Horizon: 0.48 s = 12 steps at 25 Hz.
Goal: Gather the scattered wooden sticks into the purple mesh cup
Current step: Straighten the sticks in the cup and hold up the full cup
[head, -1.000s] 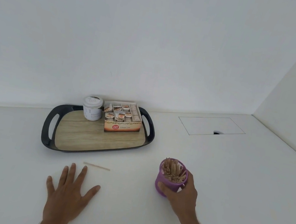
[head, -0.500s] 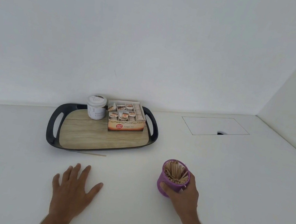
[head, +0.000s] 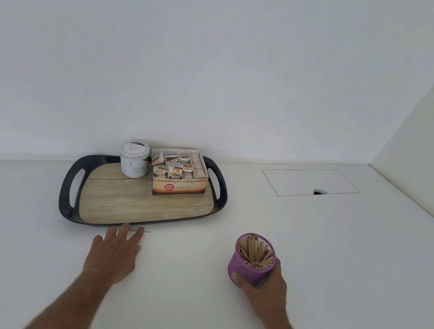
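Note:
The purple mesh cup (head: pixel 246 265) stands tilted on the white counter at lower right, packed with several wooden sticks (head: pixel 253 251). My right hand (head: pixel 266 287) wraps around the cup's near side. One loose wooden stick (head: pixel 146 232) lies flat just in front of the tray's near rim; only its right end shows. My left hand (head: pixel 113 254) lies flat on the counter with fingers apart, its fingertips over that stick. Whether the fingers press the stick I cannot tell.
A black-rimmed tray (head: pixel 68 189) with a wood-pattern floor sits at the back, holding a white jar (head: pixel 134 159) and an open box of tea bags (head: pixel 179 172). A rectangular hatch with a finger notch (head: pixel 309 182) is set into the counter at right. Walls close the back and right.
My left hand has slid forward to the stick by the tray rim, covering most of it. The stick lies closer to the tray than before. The right hand keeps holding the cup.

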Tool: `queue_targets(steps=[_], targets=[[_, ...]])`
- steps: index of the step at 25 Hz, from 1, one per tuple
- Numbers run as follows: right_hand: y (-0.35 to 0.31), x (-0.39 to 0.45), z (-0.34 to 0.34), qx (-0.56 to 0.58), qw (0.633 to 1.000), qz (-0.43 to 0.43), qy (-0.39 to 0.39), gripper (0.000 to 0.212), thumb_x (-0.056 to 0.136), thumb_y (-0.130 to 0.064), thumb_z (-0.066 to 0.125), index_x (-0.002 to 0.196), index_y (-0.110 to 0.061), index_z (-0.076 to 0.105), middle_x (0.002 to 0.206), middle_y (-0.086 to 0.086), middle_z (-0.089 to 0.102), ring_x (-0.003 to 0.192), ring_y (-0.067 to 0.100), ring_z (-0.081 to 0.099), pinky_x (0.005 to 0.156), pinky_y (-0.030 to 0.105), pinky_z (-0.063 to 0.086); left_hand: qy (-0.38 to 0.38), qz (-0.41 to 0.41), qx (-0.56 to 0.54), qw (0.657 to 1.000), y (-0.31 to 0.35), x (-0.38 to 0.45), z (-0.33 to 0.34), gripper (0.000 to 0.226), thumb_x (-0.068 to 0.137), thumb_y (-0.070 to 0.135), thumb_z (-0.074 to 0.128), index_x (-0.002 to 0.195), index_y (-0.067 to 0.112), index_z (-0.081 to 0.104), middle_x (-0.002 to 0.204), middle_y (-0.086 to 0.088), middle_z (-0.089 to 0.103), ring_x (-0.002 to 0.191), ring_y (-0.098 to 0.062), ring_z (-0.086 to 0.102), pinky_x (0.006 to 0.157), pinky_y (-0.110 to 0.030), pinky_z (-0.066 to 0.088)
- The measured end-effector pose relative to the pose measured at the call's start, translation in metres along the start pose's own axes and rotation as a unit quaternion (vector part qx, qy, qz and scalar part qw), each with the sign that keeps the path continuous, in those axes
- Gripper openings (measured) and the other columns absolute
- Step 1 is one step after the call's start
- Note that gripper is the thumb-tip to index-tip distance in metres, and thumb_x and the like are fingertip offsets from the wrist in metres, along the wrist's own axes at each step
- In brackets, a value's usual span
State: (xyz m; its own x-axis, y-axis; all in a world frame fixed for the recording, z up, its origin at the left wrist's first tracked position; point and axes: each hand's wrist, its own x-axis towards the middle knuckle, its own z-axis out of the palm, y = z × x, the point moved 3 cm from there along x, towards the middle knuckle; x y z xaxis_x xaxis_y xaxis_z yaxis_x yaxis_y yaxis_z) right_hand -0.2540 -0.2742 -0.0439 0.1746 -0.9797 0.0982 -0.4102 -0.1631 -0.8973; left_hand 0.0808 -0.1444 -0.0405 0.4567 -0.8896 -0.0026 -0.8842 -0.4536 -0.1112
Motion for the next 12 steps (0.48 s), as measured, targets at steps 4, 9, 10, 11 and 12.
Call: queue_targets(steps=[4, 9, 10, 11, 12], targets=[[0.001, 0.0, 0.0, -0.002, 1.0, -0.008, 0.001, 0.077, 0.049, -0.038, 0.095, 0.109, -0.052, 0.049, 0.107, -0.026, 0.066, 0.096, -0.018, 0.058, 0.072, -0.001, 0.043, 0.056, 0.03, -0.078, 0.995, 0.004, 0.004, -0.004, 0.034, 0.1, 0.037, 0.045, 0.131, 0.032, 0.058, 0.13, 0.008, 0.057, 0.111, -0.019, 0.051, 0.086, -0.034, 0.044], [0.002, 0.0, 0.001, -0.004, 1.0, -0.013, 0.005, 0.076, 0.046, -0.048, 0.09, 0.11, -0.05, 0.05, 0.107, -0.027, 0.066, 0.096, -0.016, 0.06, 0.072, 0.0, 0.044, 0.029, -0.024, -0.24, 0.97, 0.008, -0.001, -0.009, 0.005, 0.091, 0.033, 0.065, 0.088, 0.029, 0.066, 0.088, 0.011, 0.06, 0.09, -0.014, 0.051, 0.08, -0.033, 0.043], [0.003, 0.0, 0.001, -0.006, 1.0, -0.013, 0.003, 0.075, 0.048, -0.045, 0.092, 0.11, -0.05, 0.05, 0.107, -0.026, 0.066, 0.096, -0.016, 0.06, 0.072, 0.0, 0.044, 0.017, -0.024, -0.239, 0.971, 0.009, -0.002, -0.008, 0.006, 0.092, 0.032, 0.064, 0.086, 0.03, 0.063, 0.087, 0.011, 0.058, 0.089, -0.014, 0.051, 0.079, -0.032, 0.043], [0.003, 0.0, 0.001, -0.006, 1.0, -0.012, 0.001, 0.075, 0.049, -0.041, 0.094, 0.11, -0.051, 0.05, 0.108, -0.026, 0.067, 0.096, -0.016, 0.06, 0.072, 0.0, 0.044, 0.006, -0.021, -0.23, 0.973, 0.012, -0.002, -0.008, 0.008, 0.093, 0.032, 0.061, 0.085, 0.031, 0.058, 0.088, 0.012, 0.057, 0.088, -0.013, 0.049, 0.079, -0.031, 0.042], [0.003, 0.0, 0.001, -0.007, 1.0, -0.012, -0.002, 0.076, 0.051, -0.038, 0.095, 0.11, -0.051, 0.05, 0.108, -0.025, 0.067, 0.096, -0.016, 0.06, 0.072, 0.0, 0.044, -0.002, -0.015, -0.218, 0.976, 0.013, -0.003, -0.007, 0.011, 0.094, 0.031, 0.059, 0.084, 0.031, 0.054, 0.089, 0.012, 0.056, 0.088, -0.013, 0.048, 0.078, -0.03, 0.04]])
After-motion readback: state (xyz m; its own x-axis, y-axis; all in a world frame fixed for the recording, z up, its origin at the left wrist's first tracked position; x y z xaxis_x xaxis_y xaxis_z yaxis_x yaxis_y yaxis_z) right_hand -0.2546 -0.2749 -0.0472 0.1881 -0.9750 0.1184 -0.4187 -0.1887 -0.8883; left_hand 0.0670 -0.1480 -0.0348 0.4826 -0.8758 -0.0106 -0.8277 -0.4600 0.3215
